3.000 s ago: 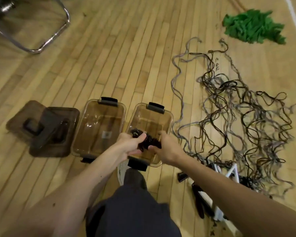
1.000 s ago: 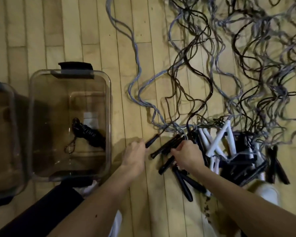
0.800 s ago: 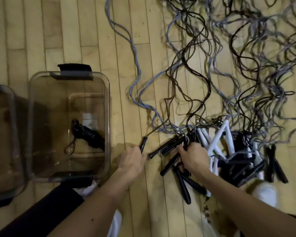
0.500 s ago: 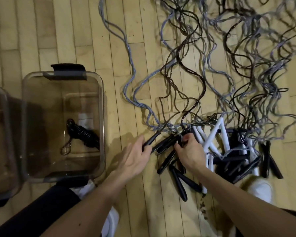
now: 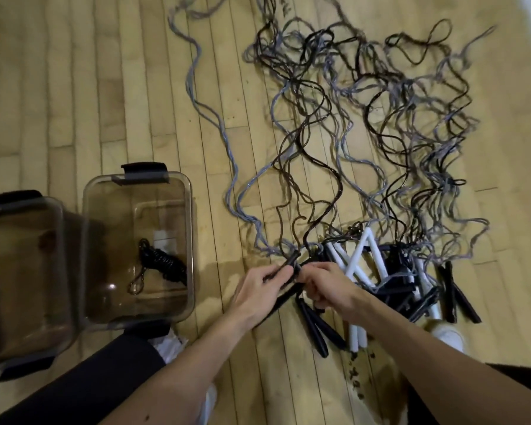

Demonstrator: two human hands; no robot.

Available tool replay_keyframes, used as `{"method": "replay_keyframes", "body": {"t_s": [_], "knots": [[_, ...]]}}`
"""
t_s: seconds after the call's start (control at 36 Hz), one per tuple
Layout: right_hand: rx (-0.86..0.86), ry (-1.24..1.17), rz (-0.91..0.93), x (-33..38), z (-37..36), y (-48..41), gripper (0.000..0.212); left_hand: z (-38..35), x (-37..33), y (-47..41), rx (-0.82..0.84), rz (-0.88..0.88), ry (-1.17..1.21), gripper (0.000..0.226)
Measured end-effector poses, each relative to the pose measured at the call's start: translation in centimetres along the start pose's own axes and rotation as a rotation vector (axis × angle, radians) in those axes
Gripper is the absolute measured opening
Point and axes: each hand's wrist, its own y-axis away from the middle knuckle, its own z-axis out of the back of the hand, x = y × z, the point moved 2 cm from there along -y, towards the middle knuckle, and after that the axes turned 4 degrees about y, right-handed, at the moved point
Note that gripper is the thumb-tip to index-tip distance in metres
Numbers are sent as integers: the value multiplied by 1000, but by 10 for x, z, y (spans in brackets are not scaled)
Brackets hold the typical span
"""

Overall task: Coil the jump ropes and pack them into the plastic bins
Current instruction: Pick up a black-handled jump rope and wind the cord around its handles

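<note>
A tangle of black and grey jump ropes spreads over the wooden floor, with black and white handles piled at its near end. My left hand grips a black handle at the pile's left edge. My right hand is curled round a second black handle right beside it, the handle mostly hidden. A clear plastic bin stands to the left and holds one coiled black rope. Another clear bin sits further left.
Two loose black handles and a pair of white handles lie below my right hand. More black handles lie at the right of the pile. My dark-clothed knee is at the bottom left. A white shoe shows at the right.
Three seconds ago both hands held the coiled rope over the bin; it now lies inside. My hands moved to the handle pile, each took a black handle, and they have drawn together.
</note>
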Motion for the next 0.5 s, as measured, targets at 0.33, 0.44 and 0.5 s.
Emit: {"method": "replay_keyframes", "body": {"t_s": [0.33, 0.44, 0.5], "knots": [[-119, 428, 46, 7, 4, 44, 17, 11, -45, 62, 137, -74, -168, 14], [-91, -203, -11, 23, 10, 49, 27, 13, -55, 81, 262, -90, -255, 17], [-1, -288, 23, 33, 9, 49, 37, 16, -59, 91, 305, -76, -359, 16]]}}
